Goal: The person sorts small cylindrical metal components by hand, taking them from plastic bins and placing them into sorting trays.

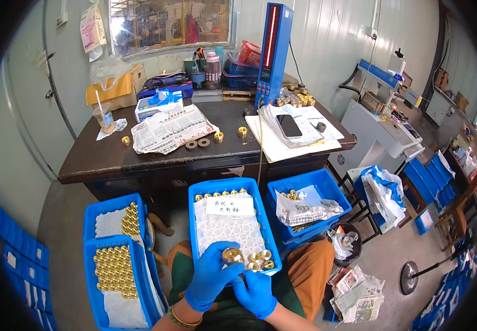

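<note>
One brass fitting (231, 255) is grasped in the left hand (211, 278), above the near end of the middle crate (192, 212). The right hand (254, 293) is bent in close beside it, fingers drawn together; whether it grips anything cannot be told.

In the middle crate, a cluster of fittings (260, 258) stands bare at the near right and a row lines the far end. Between them a white sheet (222, 227) shows round outlines; what lies beneath is unclear. The near left crate (107, 241) looks partly filled: several neat rows of fittings, then bare liner (122, 309) nearer the person. The far left crate (111, 202) has fittings along its right side.

A note (229, 206) lies over the sheet, newspaper (304, 213) hides part of the right crate (321, 228), and the hands block the middle crate's near edge. On the desk (92, 160) stand a blue gauge (273, 55), a phone (289, 126) and two rings (203, 142).
</note>
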`<state>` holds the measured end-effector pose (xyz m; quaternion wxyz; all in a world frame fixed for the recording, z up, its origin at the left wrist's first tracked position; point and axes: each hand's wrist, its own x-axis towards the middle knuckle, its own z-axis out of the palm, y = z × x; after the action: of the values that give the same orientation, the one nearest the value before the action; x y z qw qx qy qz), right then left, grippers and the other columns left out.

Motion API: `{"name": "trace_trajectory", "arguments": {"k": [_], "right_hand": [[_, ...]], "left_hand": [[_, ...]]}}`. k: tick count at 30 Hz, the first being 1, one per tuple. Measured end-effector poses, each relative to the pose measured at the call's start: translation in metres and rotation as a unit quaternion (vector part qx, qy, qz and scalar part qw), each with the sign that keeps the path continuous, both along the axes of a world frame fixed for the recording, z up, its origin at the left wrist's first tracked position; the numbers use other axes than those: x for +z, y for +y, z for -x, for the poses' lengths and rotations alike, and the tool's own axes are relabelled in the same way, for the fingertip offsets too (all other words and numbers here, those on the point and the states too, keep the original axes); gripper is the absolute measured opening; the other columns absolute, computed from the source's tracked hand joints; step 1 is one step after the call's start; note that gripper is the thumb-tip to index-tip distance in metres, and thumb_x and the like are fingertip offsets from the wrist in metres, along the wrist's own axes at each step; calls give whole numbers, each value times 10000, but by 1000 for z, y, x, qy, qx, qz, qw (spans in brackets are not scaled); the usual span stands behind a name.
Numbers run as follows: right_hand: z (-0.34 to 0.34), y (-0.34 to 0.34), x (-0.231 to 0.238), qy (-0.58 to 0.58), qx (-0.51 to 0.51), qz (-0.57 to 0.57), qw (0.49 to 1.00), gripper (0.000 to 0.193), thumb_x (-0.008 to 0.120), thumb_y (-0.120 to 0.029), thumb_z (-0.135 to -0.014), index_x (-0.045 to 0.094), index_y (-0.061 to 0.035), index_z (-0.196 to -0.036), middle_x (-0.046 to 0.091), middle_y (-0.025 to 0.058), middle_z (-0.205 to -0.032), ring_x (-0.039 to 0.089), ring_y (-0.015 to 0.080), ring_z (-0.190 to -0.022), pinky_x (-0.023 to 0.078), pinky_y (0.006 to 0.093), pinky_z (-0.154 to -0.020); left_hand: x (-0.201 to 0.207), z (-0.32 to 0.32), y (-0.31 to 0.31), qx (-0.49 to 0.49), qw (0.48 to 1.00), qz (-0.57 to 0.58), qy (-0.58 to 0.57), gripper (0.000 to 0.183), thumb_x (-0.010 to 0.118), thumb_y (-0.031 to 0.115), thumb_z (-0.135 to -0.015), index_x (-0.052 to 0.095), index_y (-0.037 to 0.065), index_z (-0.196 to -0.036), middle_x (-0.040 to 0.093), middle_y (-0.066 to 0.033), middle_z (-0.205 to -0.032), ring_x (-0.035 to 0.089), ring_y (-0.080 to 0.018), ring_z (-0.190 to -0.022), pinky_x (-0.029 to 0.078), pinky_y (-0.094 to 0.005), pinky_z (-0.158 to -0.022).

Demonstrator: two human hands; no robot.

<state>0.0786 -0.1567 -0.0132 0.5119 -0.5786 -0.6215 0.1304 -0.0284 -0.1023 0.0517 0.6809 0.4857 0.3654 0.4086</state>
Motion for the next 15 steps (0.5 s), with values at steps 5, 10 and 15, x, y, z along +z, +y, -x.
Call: {"name": "trace_trajectory", "arguments": {"k": [5,10,15], "right_hand": [[12,-7,20,81,57,22,995,106,575,-113,-742,564,-13,-775,563,173,-698,552,307,-587,431,367,-526],[9,-11,21,148,30,15,988,245,553,-134,-764,560,0,-968,566,185,-853,574,323,-707,453,366,-614],[3,-17,15,97,28,52,994,281,553,-138,-760,546,-17,-1014,591,169,-835,595,304,-659,468,344,-591]], "left_hand": [[-6,0,-8,-108,983,-47,-139,475,516,224,-839,379,-45,-1205,504,-106,-1124,507,-148,-961,382,-292,-888],[-4,-6,-23,-42,993,-13,-105,570,407,358,-888,299,-51,-1271,419,-129,-1229,410,-180,-1114,305,-300,-960],[-1,-14,-29,-17,985,-37,-166,549,530,104,-809,272,-23,-1277,403,-119,-1226,422,-188,-1099,326,-308,-949]]}}
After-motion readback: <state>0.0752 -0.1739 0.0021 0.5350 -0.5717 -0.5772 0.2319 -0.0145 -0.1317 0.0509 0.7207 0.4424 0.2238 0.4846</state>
